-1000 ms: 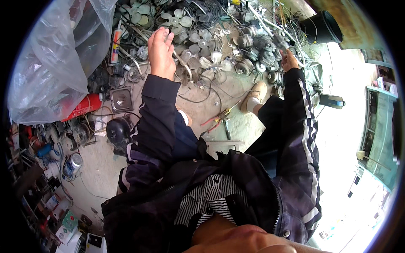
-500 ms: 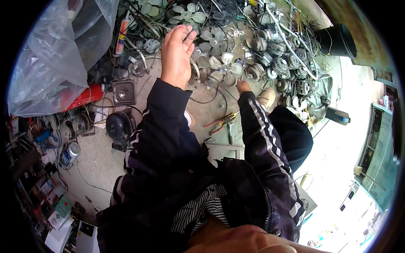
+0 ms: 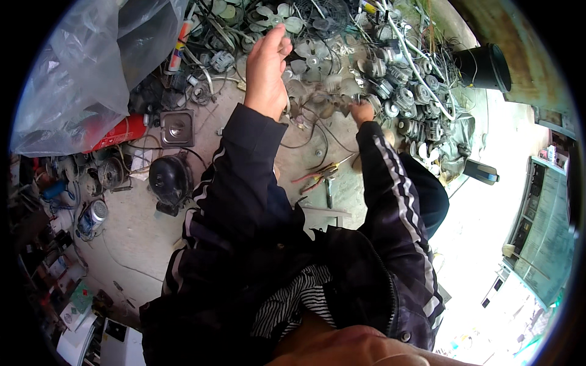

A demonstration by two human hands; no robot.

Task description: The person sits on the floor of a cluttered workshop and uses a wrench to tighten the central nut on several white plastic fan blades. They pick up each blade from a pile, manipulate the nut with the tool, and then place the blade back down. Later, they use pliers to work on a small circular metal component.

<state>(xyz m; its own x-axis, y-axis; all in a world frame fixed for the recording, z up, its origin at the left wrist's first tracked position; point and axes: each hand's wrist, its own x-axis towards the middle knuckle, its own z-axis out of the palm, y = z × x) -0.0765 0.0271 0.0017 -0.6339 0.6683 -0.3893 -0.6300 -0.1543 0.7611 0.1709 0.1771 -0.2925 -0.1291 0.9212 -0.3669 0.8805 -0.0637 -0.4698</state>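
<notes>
My left hand (image 3: 267, 76) is raised above the floor, its fingers stretched out and slightly curled, with nothing visible in it. Beyond its fingertips lie pale plastic fan blades (image 3: 279, 19). Lower and to the right, my right hand (image 3: 362, 111) has its fingers drawn together beside a small fan motor (image 3: 370, 102); what they grip is too small to make out. A translucent fan blade (image 3: 329, 108), partly blurred, lies just left of that hand. Between my forearms, pliers with red handles (image 3: 317, 177) rest on the concrete next to a dark-handled tool (image 3: 329, 194).
Several small motors (image 3: 404, 97) are heaped at the far right, with a white hose (image 3: 404, 43) across them. A black bucket (image 3: 485, 67) stands beyond. To the left are a metal pan (image 3: 177, 129), a black compressor (image 3: 170, 178), a red cylinder (image 3: 125, 131) and plastic sheeting (image 3: 73, 79).
My right hand has moved slightly right and away from me, closer to the motor. My left hand has shifted a little right and farther out, staying raised. The view has shifted slightly.
</notes>
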